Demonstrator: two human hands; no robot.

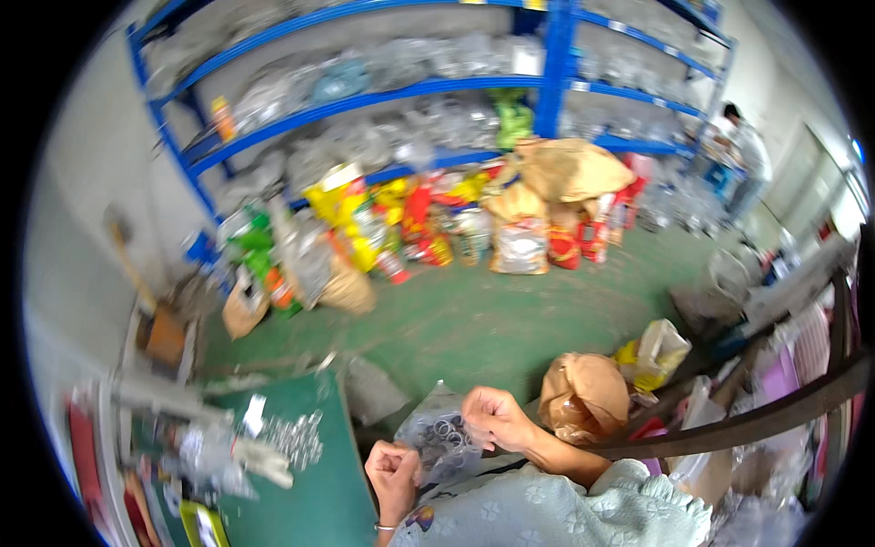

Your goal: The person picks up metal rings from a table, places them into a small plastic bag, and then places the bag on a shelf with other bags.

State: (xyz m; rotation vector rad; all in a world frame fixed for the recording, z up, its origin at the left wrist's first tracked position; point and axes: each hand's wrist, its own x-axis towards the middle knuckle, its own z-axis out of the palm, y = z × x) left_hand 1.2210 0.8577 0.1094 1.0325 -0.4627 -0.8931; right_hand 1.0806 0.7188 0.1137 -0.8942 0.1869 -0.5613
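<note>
A clear plastic bag [439, 469] of dark and silvery rings [447, 432] lies against my lap at the lower middle, its pointed top upward. My left hand [394, 472] is closed at the bag's left side, fingers curled in. On the other side, my right hand [497, 417] is closed too, its fingertips bent down by the bag's right edge. Whether either hand pinches the bag or a small part is too blurred to tell. Beside my left hand stands a green-topped table [314, 492] with a pile of small shiny metal parts [296, 439] and pale work gloves [262, 460].
Blue shelves [365, 96] full of clear bags line the far wall, with colourful sacks [355, 214] on the green floor below. A brown bag [583, 397] stands at my right, near a dark curved bar [747, 419]. A person [749, 155] stands at the far right.
</note>
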